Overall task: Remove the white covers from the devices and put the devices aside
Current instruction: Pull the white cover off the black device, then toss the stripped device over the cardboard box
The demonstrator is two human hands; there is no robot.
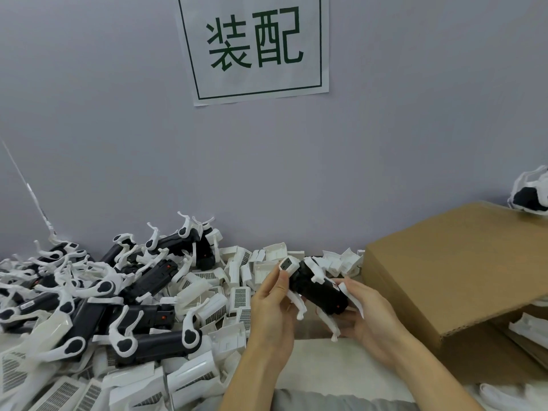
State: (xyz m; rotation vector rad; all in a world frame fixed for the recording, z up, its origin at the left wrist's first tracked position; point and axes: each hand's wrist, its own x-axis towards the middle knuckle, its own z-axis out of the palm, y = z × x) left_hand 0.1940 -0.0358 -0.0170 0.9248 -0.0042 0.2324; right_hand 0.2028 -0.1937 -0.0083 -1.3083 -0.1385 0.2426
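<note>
The black handheld device with white folding arms [318, 289] is partly hidden by the left hand [271, 310] and right hand [366, 321]; the palms cover its underside. The heap of black devices with white arms [89, 292] runs off the left edge, and lower pieces are buried. The brown cardboard box [462, 271] is cut by the right edge, as is another black-and-white device [530, 191] behind it. Both forearms leave the bottom edge.
</note>
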